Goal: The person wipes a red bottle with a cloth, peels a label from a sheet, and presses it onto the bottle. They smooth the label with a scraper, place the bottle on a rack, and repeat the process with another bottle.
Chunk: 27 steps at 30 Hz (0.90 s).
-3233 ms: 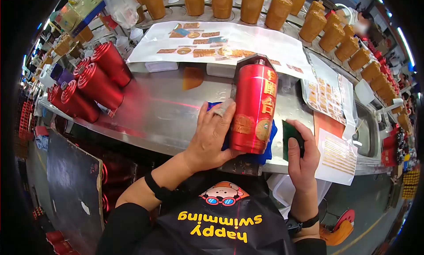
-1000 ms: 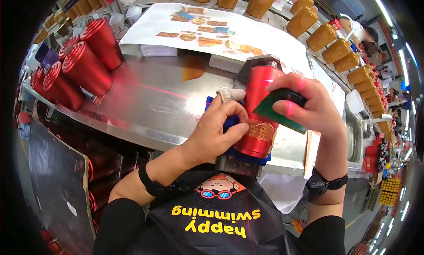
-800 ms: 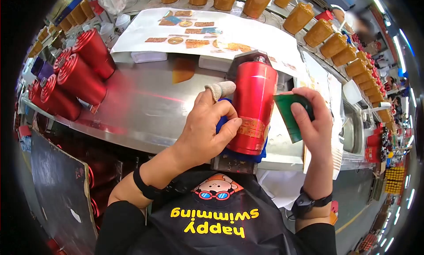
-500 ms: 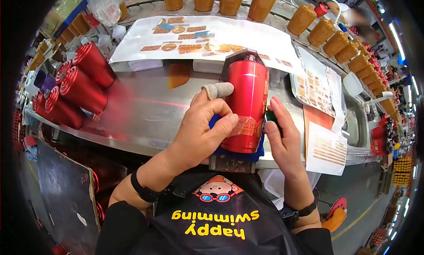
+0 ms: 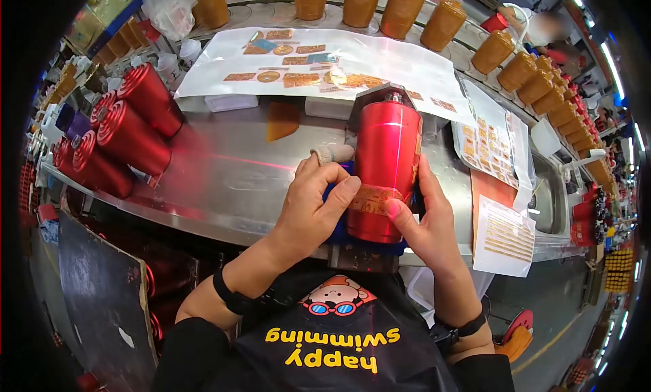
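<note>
A red bottle (image 5: 388, 141) lies on a blue cloth (image 5: 339, 233) at the bench edge, its neck at a dark angled stand (image 5: 367, 102). Around its lower part runs a gold patterned decal (image 5: 369, 199). My left hand (image 5: 317, 199) pinches the decal's left end between thumb and forefinger; a cloth sleeve covers one fingertip. On the other side, my right hand (image 5: 434, 219) lies along the bottle, its thumb on the decal and its fingers partly hidden behind the bottle.
Several red bottles (image 5: 132, 138) stand at the left. Behind lies a white sheet (image 5: 224, 60) with gold decals; more decal sheets (image 5: 505, 232) lie right, beside a sink (image 5: 549, 192). Brown bottles (image 5: 444, 24) line the back conveyor. A person (image 5: 546, 29) is far right.
The decal now lies against the bottle instead of hanging off it. My right hand has closed in on the bottle, its thumb now on the decal. The brown bottles at the back have shifted.
</note>
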Each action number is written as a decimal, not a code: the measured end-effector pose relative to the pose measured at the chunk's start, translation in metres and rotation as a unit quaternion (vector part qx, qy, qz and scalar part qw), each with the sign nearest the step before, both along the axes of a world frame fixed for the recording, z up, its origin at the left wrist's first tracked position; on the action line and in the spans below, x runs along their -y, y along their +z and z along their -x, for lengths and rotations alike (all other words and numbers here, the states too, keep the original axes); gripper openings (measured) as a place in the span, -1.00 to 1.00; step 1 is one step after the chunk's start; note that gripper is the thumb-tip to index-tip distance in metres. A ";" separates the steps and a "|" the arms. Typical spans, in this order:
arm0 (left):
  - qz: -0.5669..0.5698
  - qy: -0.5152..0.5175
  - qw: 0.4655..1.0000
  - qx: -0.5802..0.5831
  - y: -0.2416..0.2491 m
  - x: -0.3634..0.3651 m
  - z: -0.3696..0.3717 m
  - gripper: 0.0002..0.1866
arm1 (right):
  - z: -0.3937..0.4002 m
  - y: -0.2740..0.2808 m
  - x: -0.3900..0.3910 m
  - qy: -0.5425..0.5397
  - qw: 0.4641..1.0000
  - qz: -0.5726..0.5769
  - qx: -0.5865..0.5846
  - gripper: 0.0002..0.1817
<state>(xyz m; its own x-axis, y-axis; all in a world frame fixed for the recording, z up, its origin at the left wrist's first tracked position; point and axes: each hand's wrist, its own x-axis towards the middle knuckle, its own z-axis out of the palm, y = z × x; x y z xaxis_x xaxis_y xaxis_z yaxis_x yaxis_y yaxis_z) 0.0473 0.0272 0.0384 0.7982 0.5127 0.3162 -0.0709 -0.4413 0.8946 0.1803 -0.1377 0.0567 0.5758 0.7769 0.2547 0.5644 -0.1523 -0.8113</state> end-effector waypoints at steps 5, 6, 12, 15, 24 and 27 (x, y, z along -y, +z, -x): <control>0.002 -0.016 0.999 -0.034 0.004 0.000 0.005 -0.73 | -0.001 0.000 -0.002 0.003 1.000 -0.009 -0.024 -0.06; -0.004 -0.003 1.000 -0.017 0.002 0.003 0.003 -0.73 | 0.000 0.000 -0.003 0.002 1.000 -0.011 -0.024 -0.06; 0.136 -0.033 0.990 -0.019 0.000 0.001 0.004 -0.74 | 0.000 -0.002 -0.001 -0.006 1.000 -0.005 -0.023 -0.05; 0.129 -0.044 0.990 -0.036 0.003 -0.002 0.004 -0.75 | -0.001 0.000 -0.002 0.005 0.999 -0.017 -0.047 -0.04; 0.025 -0.020 0.999 -0.029 -0.001 0.003 0.005 -0.72 | 0.001 0.002 -0.006 -0.003 0.999 -0.007 -0.047 -0.02; 0.034 -0.028 0.998 -0.033 -0.007 0.002 0.005 -0.73 | -0.001 -0.001 -0.005 0.004 0.999 -0.015 -0.046 -0.02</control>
